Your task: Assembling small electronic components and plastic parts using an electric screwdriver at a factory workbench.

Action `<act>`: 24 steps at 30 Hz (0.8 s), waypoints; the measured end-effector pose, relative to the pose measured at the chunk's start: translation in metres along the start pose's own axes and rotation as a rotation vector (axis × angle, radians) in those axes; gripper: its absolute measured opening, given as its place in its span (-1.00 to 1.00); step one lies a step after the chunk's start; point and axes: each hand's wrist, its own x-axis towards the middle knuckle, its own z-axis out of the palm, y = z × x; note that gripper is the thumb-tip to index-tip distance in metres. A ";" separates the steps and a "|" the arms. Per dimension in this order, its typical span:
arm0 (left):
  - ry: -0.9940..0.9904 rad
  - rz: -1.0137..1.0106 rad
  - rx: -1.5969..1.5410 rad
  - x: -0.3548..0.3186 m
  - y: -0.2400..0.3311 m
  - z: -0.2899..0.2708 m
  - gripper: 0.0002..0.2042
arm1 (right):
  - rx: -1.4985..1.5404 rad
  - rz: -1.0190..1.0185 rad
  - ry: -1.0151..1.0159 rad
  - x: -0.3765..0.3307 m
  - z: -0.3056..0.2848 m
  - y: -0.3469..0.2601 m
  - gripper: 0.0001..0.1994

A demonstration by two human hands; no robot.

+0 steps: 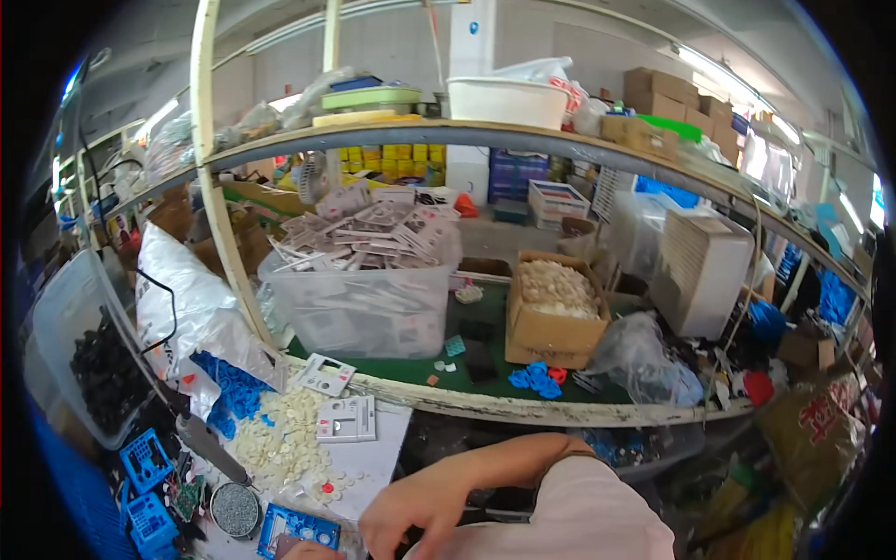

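Note:
At the lower edge, my left hand (312, 552) shows only in part, closed on the near side of a blue plastic casing (297, 528). My right hand (415, 509) hangs to the right of it, fingers bent downward, with a gap between fingers and thumb. Nothing shows in that hand; its fingertips are cut off by the picture's edge. A round tin of small metal pieces (235, 511) stands left of the casing. A grey power screwdriver (213, 450) lies above the tin. Cream round plastic parts (285, 434) are heaped farther back on the bench.
Two pale casings (347, 419) (327, 374) lie near the shelf edge. Blue parts (233, 387) spill from a white sack (177, 303). Blue casings (149, 523) lie far left. Behind are a clear bin (364, 313) of flat panels and a carton (551, 341) of cream parts.

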 end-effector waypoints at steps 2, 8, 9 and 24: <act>0.016 0.055 0.159 -0.004 -0.015 -0.002 -0.93 | -0.080 0.003 0.050 0.003 0.003 0.018 -0.74; -0.122 -0.360 0.436 -0.037 -0.045 -0.015 -0.70 | -0.103 0.071 0.028 0.010 0.000 0.045 -0.77; -0.094 -0.406 0.458 -0.044 -0.045 -0.017 -0.70 | -0.095 0.084 -0.011 0.016 -0.002 0.053 -0.75; 0.442 -0.335 0.726 -0.085 -0.108 -0.018 -0.69 | -0.595 0.239 0.115 0.093 -0.012 0.237 -0.76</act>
